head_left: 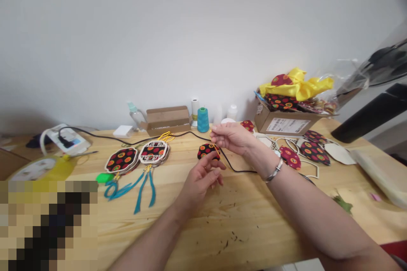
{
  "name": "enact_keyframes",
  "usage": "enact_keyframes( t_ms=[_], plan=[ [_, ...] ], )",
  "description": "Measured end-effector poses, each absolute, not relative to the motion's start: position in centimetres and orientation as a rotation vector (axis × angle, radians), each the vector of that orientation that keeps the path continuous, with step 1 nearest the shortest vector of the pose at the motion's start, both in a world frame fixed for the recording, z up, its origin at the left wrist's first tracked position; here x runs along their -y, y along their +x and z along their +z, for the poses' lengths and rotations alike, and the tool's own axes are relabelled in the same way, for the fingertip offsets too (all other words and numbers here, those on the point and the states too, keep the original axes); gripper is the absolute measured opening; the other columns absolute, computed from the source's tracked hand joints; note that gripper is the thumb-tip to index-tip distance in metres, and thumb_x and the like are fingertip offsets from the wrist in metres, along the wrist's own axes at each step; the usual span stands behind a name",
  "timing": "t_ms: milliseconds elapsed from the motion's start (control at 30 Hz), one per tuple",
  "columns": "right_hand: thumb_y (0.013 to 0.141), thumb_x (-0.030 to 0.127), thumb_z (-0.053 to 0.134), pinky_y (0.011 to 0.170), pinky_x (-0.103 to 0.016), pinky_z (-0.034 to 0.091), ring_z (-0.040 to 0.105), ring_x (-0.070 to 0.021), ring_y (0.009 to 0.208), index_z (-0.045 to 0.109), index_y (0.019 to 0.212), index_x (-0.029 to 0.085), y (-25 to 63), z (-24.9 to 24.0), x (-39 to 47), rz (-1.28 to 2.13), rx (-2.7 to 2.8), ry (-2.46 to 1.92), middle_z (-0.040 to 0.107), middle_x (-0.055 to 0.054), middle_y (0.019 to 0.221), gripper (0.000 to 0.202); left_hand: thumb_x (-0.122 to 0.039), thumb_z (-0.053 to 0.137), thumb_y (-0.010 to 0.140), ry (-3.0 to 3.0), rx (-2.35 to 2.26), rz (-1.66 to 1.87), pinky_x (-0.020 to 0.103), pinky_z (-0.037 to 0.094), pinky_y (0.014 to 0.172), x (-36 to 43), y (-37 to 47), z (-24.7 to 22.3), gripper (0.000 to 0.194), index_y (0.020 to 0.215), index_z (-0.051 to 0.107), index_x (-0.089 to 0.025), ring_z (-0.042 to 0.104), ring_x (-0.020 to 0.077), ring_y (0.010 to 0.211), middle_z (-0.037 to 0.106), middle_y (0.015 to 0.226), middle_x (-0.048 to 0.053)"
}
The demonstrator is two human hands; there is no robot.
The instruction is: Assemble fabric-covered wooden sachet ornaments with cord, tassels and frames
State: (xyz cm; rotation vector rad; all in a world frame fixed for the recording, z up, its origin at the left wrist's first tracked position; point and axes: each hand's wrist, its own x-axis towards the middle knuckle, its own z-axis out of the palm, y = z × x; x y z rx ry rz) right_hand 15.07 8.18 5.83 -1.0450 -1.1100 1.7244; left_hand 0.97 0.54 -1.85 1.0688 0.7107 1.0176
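My right hand (230, 137) is raised above the table, thumb and fingertips pinched on a thin yellow cord (217, 149). From that pinch the cord slants down toward my left hand (203, 178). The left fingers are loosely curved and apart, with nothing plainly held; where the cord's lower end lies is hidden. Just behind the left fingers is a black piece with red and orange flower print (205, 150), partly covered. To the left lie two stacks of patterned plaques, one with a white lattice frame (154, 152), the other plain-edged (121, 160), with teal tassels (151, 188).
A teal thread cone (202, 120), an opened cardboard box (168, 120) and a spray bottle (136, 116) line the wall. A black cable (237, 171) crosses the table. At right stand a fabric-filled carton (281, 120) and several patterned pieces (314, 152). Dark scraps (233, 236) lie in front.
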Motion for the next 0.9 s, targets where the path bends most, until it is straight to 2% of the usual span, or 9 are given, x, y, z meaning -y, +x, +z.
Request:
enact_keyframes(
  t_ms=[133,200,300,367,433,467,600,733,900],
  plan=[
    [0.085,0.011,0.052,0.059,-0.018,0.051,0.059,-0.0069,0.056,0.058,0.068,0.01,14.5,6.5,-8.4,1.701,1.166,-1.046,0.063,-0.004,0.062,0.018,-0.029,0.065,0.079,1.045,-0.75,1.0,0.02,0.034,0.054,-0.3,0.8,-1.7,0.027,0.103,0.065,-0.019,0.05,0.0064,0.059,0.055,0.074,-0.001],
    [0.087,0.014,0.049,0.065,-0.021,0.053,0.061,-0.0087,0.06,0.059,0.07,0.011,14.2,6.6,-8.5,1.54,1.344,-1.172,0.065,-0.006,0.066,0.021,-0.03,0.065,0.078,1.053,-0.778,1.002,0.019,0.034,0.055,-0.2,0.7,-1.7,0.016,0.086,0.068,-0.016,0.048,0.0062,0.057,0.054,0.065,-0.002],
    [0.086,0.021,0.052,0.073,-0.031,0.053,0.065,-0.0167,0.073,0.063,0.075,0.01,14.7,6.2,-8.8,1.149,1.61,-1.437,0.067,-0.01,0.076,0.02,-0.034,0.064,0.079,1.008,-0.859,1.041,0.019,0.033,0.052,-0.4,0.8,-1.6,0.021,0.072,0.065,-0.014,0.046,0.0062,0.053,0.054,0.058,-0.002],
    [0.084,0.02,0.054,0.085,-0.038,0.047,0.062,-0.0235,0.093,0.065,0.088,0.01,15.9,5.9,-9.3,0.918,1.625,-1.543,0.066,-0.015,0.094,0.016,-0.036,0.063,0.079,0.939,-0.941,1.093,0.018,0.033,0.05,-0.6,0.8,-1.6,0.023,0.073,0.065,-0.014,0.047,0.0063,0.051,0.058,0.059,-0.001],
    [0.083,0.018,0.054,0.097,-0.041,0.037,0.052,-0.0273,0.111,0.058,0.11,0.01,17.4,5.6,-10.0,0.65,1.668,-1.637,0.056,-0.018,0.117,0.029,-0.037,0.063,0.078,0.887,-1.009,1.15,0.018,0.034,0.049,-0.9,0.8,-1.5,0.025,0.075,0.065,-0.013,0.048,0.0066,0.05,0.061,0.061,0.0],
    [0.081,0.019,0.056,0.098,-0.041,0.035,0.05,-0.0285,0.113,0.054,0.118,0.01,18.1,5.4,-10.3,0.51,1.732,-1.691,0.052,-0.019,0.122,0.037,-0.038,0.063,0.077,0.871,-1.029,1.167,0.019,0.034,0.047,-1.0,0.7,-1.5,0.026,0.075,0.065,-0.012,0.048,0.0067,0.049,0.061,0.06,0.0],
    [0.073,0.026,0.068,0.086,-0.033,0.041,0.057,-0.0255,0.099,0.054,0.121,0.012,19.4,4.2,-11.3,0.198,2.019,-1.812,0.056,-0.016,0.112,0.052,-0.04,0.065,0.075,0.856,-1.047,1.17,0.019,0.035,0.045,-1.1,0.7,-1.4,0.028,0.076,0.066,-0.011,0.047,0.007,0.046,0.059,0.055,-0.001],
    [0.074,0.023,0.067,0.077,-0.024,0.041,0.059,-0.0185,0.09,0.061,0.104,0.016,19.1,2.6,-12.1,0.181,2.094,-1.815,0.061,-0.008,0.1,0.032,-0.039,0.065,0.074,0.859,-1.024,1.145,0.019,0.037,0.046,-0.8,0.8,-1.2,0.029,0.08,0.067,-0.011,0.049,0.0076,0.048,0.06,0.057,0.0],
    [0.085,0.021,0.053,0.075,-0.025,0.041,0.059,-0.0178,0.083,0.062,0.1,0.013,18.8,1.6,-12.5,0.06,2.076,-1.875,0.057,-0.01,0.1,0.02,-0.038,0.066,0.072,0.827,-1.021,1.169,0.019,0.036,0.046,-0.7,0.8,-0.9,0.029,0.082,0.067,-0.011,0.048,0.0074,0.048,0.061,0.058,0.0]
  ],
)
